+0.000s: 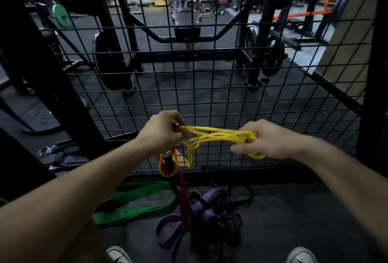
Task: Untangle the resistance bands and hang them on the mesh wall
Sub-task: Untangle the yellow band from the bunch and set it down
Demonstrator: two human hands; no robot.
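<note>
A thin yellow resistance band [214,136] is stretched in tangled loops between my two hands, in front of the black mesh wall [210,69]. My left hand [161,132] grips one end of it; my right hand [264,139] pinches the other end. A red band [182,189] hangs from the yellow loops under my left hand down to the floor. There it runs into a heap of purple bands [201,212] and black bands [239,195]. A wide green band [134,201] lies flat on the floor to the left of the heap.
My two shoes [117,254] [302,254] stand on the dark floor at the bottom edge. Behind the mesh are a black rack with weight plates [105,61] and a bench [186,19]. A thick black post [42,73] slants at the left.
</note>
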